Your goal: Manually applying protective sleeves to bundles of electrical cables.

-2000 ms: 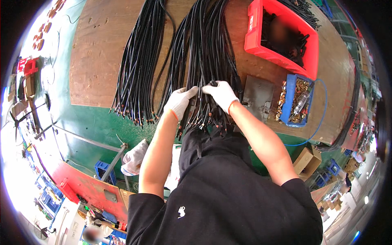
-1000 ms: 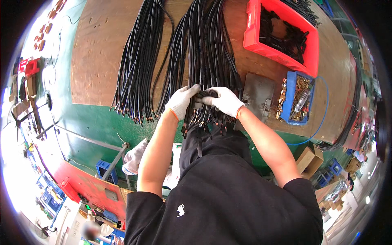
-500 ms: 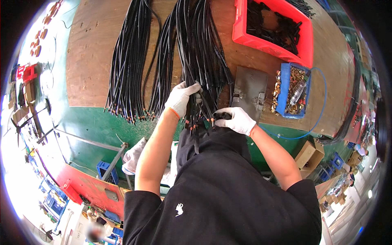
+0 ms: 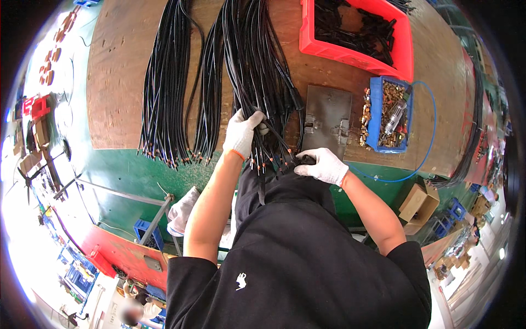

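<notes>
My left hand [image 4: 240,132], in a white glove with an orange cuff edge, is closed round black cables [image 4: 257,88] near their lower ends. Those cables hang over the table's near edge, with stripped, orange-tipped ends above my lap. Some carry thicker black sleeves partway along. My gloved right hand [image 4: 324,166] is closed on small black tubular pieces [image 4: 305,159], just right of the cable ends. How many it holds is hidden by the fingers. To the left lies another bundle of black cables [image 4: 167,82], its ends fanned over the edge.
A red bin [image 4: 356,61] of black tubular pieces stands at the far right of the wooden table [image 4: 118,82]. Nearer is a blue tray [image 4: 374,118] of small brass-coloured parts, with a blue hose [image 4: 433,131] beside it. A dark metal plate [image 4: 327,107] lies left of the tray.
My right hand has shifted slightly right, still holding black pieces, and a cable end now shows more clearly beside it. My left hand keeps its grip. The whole view has shifted a little.
</notes>
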